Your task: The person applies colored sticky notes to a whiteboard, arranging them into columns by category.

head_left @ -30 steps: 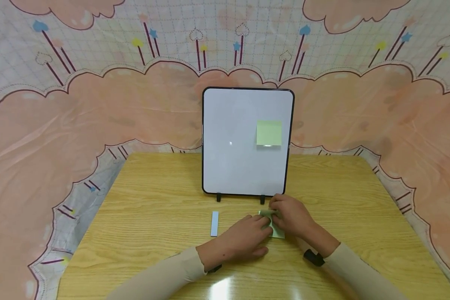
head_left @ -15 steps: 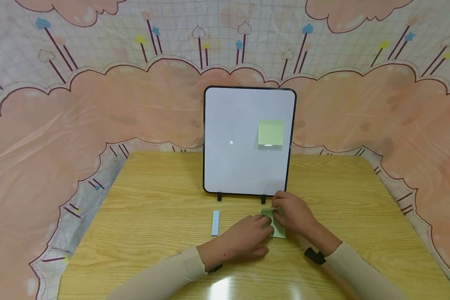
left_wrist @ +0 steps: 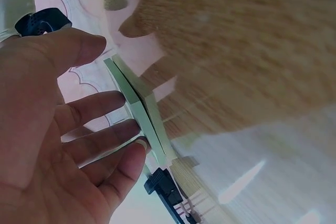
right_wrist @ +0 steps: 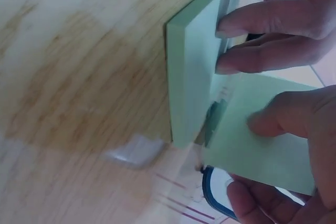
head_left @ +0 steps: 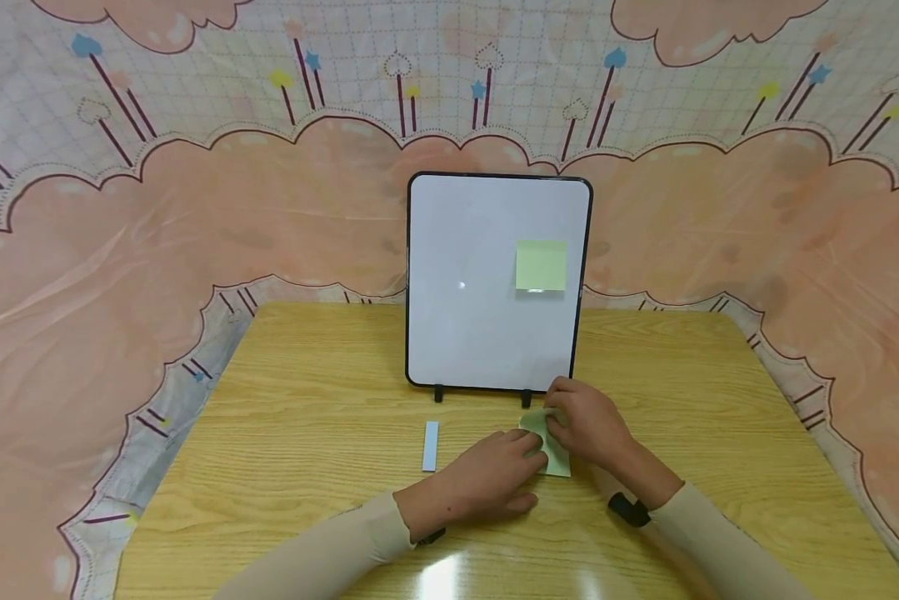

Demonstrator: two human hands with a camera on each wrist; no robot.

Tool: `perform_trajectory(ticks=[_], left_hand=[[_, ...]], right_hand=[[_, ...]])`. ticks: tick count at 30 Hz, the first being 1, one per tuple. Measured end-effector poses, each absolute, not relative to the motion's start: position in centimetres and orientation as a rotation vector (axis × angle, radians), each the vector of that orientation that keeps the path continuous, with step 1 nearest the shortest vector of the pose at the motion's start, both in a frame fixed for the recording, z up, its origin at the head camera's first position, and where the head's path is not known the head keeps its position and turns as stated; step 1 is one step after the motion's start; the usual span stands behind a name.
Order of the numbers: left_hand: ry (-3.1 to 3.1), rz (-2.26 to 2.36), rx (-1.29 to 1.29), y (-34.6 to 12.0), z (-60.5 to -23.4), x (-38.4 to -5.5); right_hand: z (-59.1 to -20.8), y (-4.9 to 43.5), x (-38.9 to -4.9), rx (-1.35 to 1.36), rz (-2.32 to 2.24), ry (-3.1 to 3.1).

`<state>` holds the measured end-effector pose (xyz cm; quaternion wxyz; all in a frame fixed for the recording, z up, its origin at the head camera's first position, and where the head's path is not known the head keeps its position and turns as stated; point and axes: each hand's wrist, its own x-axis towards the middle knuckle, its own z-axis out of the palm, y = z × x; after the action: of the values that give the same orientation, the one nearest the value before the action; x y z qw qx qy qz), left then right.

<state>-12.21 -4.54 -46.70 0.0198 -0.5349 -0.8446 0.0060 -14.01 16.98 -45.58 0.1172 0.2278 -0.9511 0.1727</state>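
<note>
A pale green pad of sticky notes (head_left: pixel 558 465) lies on the wooden table in front of the whiteboard. My left hand (head_left: pixel 486 475) rests its fingertips on the pad; the left wrist view shows those fingers loosely bent against the top of the pad (left_wrist: pixel 140 116). Between thumb and fingers, my right hand (head_left: pixel 587 425) pinches a green sticky note (right_wrist: pixel 236 137). In the right wrist view this sheet stands up at an angle from the pad (right_wrist: pixel 194 66). Whether its far edge still sticks to the pad, I cannot tell.
A whiteboard (head_left: pixel 479 325) with a black frame stands upright on small black feet behind my hands. One green sticky note (head_left: pixel 541 265) is on its right side. A narrow light blue strip (head_left: pixel 430 447) lies left of the pad. Patterned cloth (head_left: pixel 307 217) hangs behind the table.
The right hand has moved slightly away from me, toward the whiteboard. The sheet it pinches, earlier folded back over the pad, now stands higher. The left hand has stayed on the pad.
</note>
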Motion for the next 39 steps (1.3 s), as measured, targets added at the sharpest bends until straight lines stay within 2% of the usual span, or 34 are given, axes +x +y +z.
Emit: perform_trajectory(ticks=[9,39], left_hand=[[-2.630,-0.041,-1.662,-4.6,-46.6,-12.3],[-2.641,-0.072,-1.673,-4.6,-46.5,-12.2]], right_hand=[[-44.1,17.6,-14.6,0.636,0.587,-2.670],[-44.0,17.3,-16.2,0.726,0.417,-2.351]])
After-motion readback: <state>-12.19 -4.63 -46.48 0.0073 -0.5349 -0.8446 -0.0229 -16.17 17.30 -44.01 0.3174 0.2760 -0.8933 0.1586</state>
